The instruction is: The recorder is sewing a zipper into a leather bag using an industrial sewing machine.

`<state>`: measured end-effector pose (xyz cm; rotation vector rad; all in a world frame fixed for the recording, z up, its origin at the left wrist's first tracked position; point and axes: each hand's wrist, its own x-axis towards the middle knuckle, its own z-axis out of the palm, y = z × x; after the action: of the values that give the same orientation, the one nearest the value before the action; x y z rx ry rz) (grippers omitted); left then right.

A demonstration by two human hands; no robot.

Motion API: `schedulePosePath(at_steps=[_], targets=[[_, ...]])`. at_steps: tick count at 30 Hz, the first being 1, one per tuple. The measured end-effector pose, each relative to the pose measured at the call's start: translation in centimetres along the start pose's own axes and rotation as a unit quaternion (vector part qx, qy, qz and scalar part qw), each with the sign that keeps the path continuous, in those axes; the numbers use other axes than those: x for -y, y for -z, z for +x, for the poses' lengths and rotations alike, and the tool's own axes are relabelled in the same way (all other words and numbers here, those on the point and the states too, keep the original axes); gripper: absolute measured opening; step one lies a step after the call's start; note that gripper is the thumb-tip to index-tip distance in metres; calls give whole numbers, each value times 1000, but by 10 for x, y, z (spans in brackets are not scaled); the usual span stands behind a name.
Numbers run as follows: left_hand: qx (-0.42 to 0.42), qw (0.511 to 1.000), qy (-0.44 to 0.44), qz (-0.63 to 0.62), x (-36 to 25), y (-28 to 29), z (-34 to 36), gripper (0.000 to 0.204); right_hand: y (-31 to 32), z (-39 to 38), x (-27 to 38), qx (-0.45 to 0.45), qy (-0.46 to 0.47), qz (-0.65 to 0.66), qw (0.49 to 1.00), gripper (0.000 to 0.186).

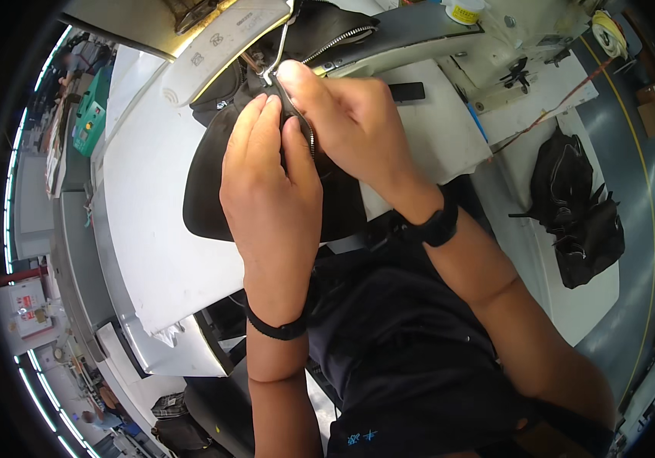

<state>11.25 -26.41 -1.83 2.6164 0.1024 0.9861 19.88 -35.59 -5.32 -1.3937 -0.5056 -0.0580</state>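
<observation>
A person in a dark top works at a sewing machine (224, 49), whose pale, rounded head stands at the far side of a white tabletop (152, 191). From where I stand, the black piece (213, 183), a smooth, flexible panel with a rounded corner, lies just on the person's side of the sewing machine, its far end by the metal parts there. A zip (312, 142) with silvery teeth runs along it.

The left hand (270, 168) lies over the black piece, near the sewing machine, its long fingers straight and side by side, its thumb apart beside the zip, with dark material in the gap. The right hand (354, 126) is closer to the sewing machine's metal parts, fingers curled, one digit reaching to the zip's far end; I cannot tell whether it pinches the edge or only touches it. Each wrist wears a dark band.

A green box (92, 112) sits well left of the sewing machine. Well to its right, a heap of black pieces (572, 214) with pale edges rests on a light surface. Beyond that heap, farther from the sewing machine, a yellow line (644, 164) crosses the grey floor.
</observation>
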Motion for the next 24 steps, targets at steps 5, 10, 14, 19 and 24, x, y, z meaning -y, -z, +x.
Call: schedulePosePath(at_steps=[5,10,14,19,24], targets=[[-3,1000,1,-2,6,2,-5,26,-6,14,23,20,-17,-171,985,72],[-16,999,-5,-39,9,-1,-6,27,-8,-3,5,1,-6,-149,989,57],[4,996,-8,-83,10,4,-10,30,1,-27,-7,52,-23,-61,997,39],[15,992,36,-121,13,4,-11,31,-9,-39,-15,-26,17,34,999,22],[48,985,131,-104,10,8,22,19,2,-31,-7,39,-30,0,999,29]])
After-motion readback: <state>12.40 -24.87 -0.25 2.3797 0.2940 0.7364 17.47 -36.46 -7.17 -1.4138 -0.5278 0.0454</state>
